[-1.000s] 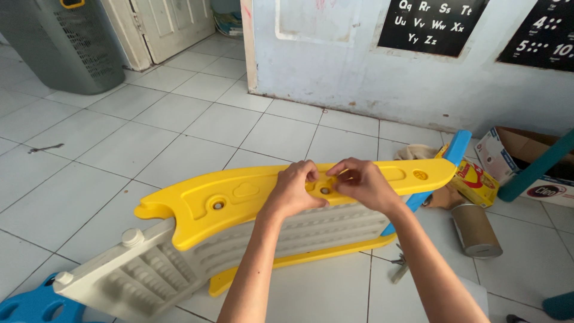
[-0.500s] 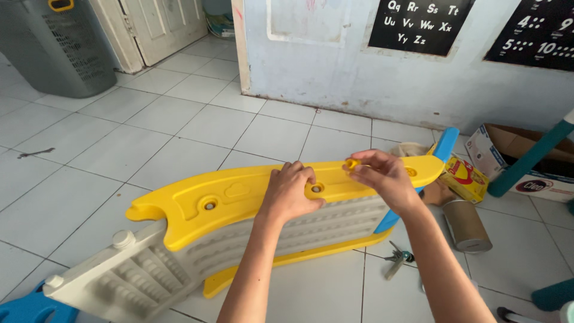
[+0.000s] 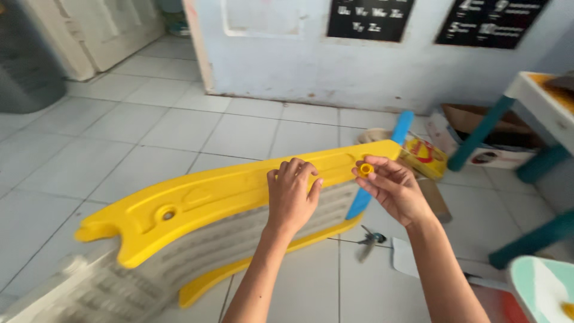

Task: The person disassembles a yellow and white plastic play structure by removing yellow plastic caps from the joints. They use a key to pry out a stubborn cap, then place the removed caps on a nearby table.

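Right grip (image 3: pixel 391 188) pinches yellow cap (image 3: pixel 366 169); left grip (image 3: pixel 292 194) presses yellow panel (image 3: pixel 209 197).

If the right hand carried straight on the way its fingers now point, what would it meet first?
Probably the yellow side rail. The right hand pinches a small yellow cap with fingers aimed up-left at the rail's upper end. Depth is unclear, so it might pass just in front.

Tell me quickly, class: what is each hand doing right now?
Left hand: fingers curled, resting on the yellow side panel.
Right hand: pinching a small yellow cap.
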